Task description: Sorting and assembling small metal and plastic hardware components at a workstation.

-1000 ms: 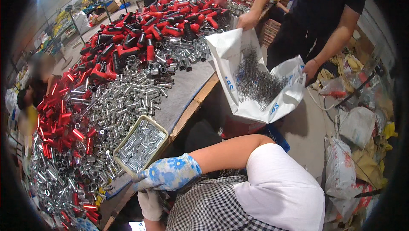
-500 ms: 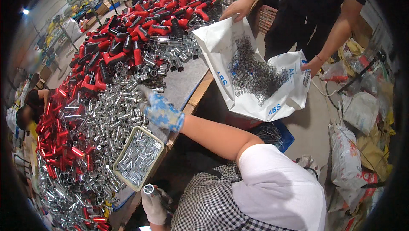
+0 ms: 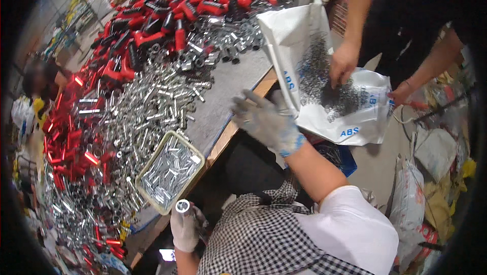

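In a white-gloved grip, my left hand holds a shiny metal tube upright, its round end facing up, just below a pale plastic tub. Small metal pins fill that tub. My right hand, in a dirty grey and blue glove, is over the table's wooden edge with its fingers stretched out and nothing visible in them. Close to it on the right is a white sack with loose wire springs on it. A co-worker's hand reaches into the springs.
Heaps of metal fittings and red and black handles cover the table. Red metal tubes lie at the left. A blue bin stands below the sack. Bags pile up on the right; another person sits at far left.
My right hand has drawn back from the metal fittings toward the sack. The co-worker's hand has gone from the sack's rim into the springs. My left hand still holds the tube.
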`<state>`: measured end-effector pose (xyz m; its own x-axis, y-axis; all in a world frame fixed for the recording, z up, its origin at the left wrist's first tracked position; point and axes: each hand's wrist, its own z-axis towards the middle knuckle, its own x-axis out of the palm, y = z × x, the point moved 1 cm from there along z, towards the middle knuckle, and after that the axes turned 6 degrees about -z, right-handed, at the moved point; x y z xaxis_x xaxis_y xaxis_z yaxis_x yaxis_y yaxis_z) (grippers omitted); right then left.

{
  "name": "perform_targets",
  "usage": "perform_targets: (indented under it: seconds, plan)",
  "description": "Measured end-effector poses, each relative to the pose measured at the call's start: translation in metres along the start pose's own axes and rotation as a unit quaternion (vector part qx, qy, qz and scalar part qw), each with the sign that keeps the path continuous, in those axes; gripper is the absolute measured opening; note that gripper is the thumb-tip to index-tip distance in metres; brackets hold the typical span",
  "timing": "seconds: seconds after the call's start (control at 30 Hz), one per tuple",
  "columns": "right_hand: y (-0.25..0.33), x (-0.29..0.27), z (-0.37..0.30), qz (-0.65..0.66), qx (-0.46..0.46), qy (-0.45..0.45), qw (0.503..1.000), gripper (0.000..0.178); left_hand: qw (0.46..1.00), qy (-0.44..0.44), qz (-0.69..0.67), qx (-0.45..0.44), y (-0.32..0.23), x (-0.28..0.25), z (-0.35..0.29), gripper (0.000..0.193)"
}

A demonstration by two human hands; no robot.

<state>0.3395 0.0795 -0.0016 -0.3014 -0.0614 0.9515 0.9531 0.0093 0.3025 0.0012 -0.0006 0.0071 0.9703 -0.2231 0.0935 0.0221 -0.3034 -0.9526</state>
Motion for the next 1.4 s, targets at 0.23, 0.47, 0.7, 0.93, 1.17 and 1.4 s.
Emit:
perform_targets:
  seconds: [0.23, 0.47, 0.7, 0.93, 1.17, 1.4]
  plan:
    - [0.023, -0.02, -0.04, -0.039, -0.045, -0.061, 0.996, 0.083, 0.999, 0.038, -0.038, 0.001, -0.008, 0.006, 0.011, 0.034]
    - [0.033, -0.042, -0.061, -0.069, -0.048, -0.07, 0.994, 0.087, 0.998, 0.042, -0.056, 0.009, -0.004, 0.008, 0.014, 0.034]
    - [0.019, -0.036, -0.066, -0.838, 0.082, -0.094, 0.531, 0.054, 0.996, 0.039, -0.082, 0.007, 0.025, -0.018, 0.017, 0.044]
    - [0.027, -0.052, -0.084, -0.82, 0.117, -0.059, 0.557, 0.064, 0.988, -0.083, -0.131, 0.006, 0.019, 0.004, 0.019, 0.044]
    - [0.027, -0.037, -0.085, -0.819, 0.104, -0.039, 0.562, 0.056, 0.994, -0.057, -0.094, 0.028, 0.022, 0.003, 0.023, 0.044]
    - [0.059, -0.031, -0.09, -0.871, -0.021, -0.134, 0.472, 0.036, 0.999, -0.015, -0.042, -0.027, 0.019, -0.012, 0.021, 0.028]
